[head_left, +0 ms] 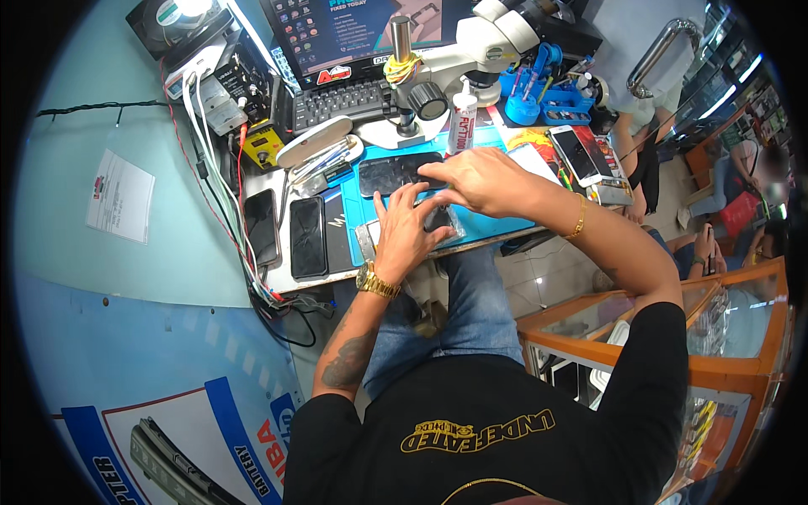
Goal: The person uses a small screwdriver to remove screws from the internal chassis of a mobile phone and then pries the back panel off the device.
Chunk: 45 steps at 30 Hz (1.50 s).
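Observation:
A black phone or screen panel (389, 173) lies on the blue work mat (492, 225). Just in front of it, my left hand (402, 229) is bent around a small dark piece (436, 217), with the thumb on its near side and the index finger on its far side. My right hand (488, 181) comes in from the right, fingertips close to my left index finger and its index finger stretched toward the panel. What its thumb and other fingers pinch is hidden. Clear plastic (456, 224) shows beside the dark piece.
Two dark phones (308, 237) lie at the left, near a pencil case (324, 151) with tools. Behind the mat stand a microscope (497, 42), a keyboard (341, 103) and a white bottle (462, 118). A white phone (579, 156) lies at the right. Cables (210, 160) hang at the left.

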Motion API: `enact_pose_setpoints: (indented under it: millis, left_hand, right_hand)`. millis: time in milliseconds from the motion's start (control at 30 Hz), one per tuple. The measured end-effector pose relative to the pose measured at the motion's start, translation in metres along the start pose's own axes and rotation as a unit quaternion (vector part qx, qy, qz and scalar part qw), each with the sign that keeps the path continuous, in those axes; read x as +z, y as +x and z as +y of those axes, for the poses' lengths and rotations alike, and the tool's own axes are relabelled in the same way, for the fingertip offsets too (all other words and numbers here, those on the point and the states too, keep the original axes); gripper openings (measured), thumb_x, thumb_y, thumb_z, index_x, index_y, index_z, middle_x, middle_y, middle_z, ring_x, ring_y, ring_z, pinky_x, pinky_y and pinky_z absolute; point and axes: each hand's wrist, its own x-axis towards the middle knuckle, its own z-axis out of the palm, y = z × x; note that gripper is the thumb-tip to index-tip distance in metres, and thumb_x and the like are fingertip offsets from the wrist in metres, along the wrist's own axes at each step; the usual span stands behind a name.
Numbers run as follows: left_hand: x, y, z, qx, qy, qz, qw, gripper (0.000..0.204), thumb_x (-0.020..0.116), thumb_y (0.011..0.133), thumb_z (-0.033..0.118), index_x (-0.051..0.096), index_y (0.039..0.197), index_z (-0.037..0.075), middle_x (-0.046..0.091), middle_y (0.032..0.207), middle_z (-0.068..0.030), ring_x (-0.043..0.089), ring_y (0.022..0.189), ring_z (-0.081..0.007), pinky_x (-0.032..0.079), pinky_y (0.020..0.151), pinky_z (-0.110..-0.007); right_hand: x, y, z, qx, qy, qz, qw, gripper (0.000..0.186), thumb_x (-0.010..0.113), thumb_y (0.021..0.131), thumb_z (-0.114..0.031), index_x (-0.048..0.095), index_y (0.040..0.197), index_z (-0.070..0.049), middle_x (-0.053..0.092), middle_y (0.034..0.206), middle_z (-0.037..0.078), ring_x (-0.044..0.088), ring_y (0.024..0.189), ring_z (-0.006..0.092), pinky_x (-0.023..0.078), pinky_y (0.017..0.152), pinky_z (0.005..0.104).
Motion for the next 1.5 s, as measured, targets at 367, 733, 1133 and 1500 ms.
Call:
enact_pose_setpoints:
  millis: [367, 733, 1133, 1500]
  left_hand:
    - [0.015, 0.008, -0.006, 0.009, 0.018, 0.033, 0.999, 0.023, 0.082, 0.084, 0.029, 0.08, 0.105, 0.019, 0.058, 0.14, -0.002, 0.047, 0.137, -0.0302, 0.02, 0.112, -0.078]
    - [0.014, 0.008, -0.004, -0.012, 0.0, 0.013, 1.0, 0.015, 0.081, 0.085, 0.021, 0.082, 0.1, 0.018, 0.061, 0.14, -0.0004, 0.048, 0.138, -0.0294, 0.018, 0.114, -0.077]
    - [0.019, 0.009, 0.0, 0.022, 0.015, 0.056, 0.998, 0.014, 0.082, 0.081, 0.017, 0.081, 0.095, 0.015, 0.066, 0.131, -0.0005, 0.051, 0.135, -0.0294, 0.019, 0.116, -0.076]
    - [0.011, 0.016, 0.002, 0.095, 0.069, 0.082, 0.99, 0.012, 0.077, 0.087, 0.016, 0.075, 0.098, 0.012, 0.068, 0.115, -0.0003, 0.056, 0.131, -0.0284, 0.02, 0.115, -0.075]
  right_hand:
    - [-0.002, -0.004, 0.0, -0.009, -0.013, 0.052, 0.999, 0.037, 0.066, 0.095, -0.027, 0.062, 0.13, -0.015, 0.073, 0.101, 0.017, 0.07, 0.096, 0.0384, 0.054, 0.083, 0.0505]
    - [0.005, -0.005, 0.003, 0.037, 0.003, 0.036, 0.999, 0.045, 0.071, 0.089, -0.017, 0.061, 0.133, -0.015, 0.073, 0.108, 0.016, 0.069, 0.102, 0.0381, 0.055, 0.084, 0.0511]
    - [0.022, -0.012, 0.023, -0.039, 0.044, 0.156, 0.986, 0.044, 0.074, 0.091, -0.025, 0.065, 0.133, -0.014, 0.073, 0.098, 0.016, 0.07, 0.096, 0.0382, 0.055, 0.083, 0.0498]
    - [0.012, -0.023, 0.018, 0.059, 0.101, 0.201, 0.972, 0.036, 0.067, 0.086, -0.016, 0.071, 0.12, -0.008, 0.075, 0.103, 0.019, 0.072, 0.097, 0.037, 0.057, 0.087, 0.0466]
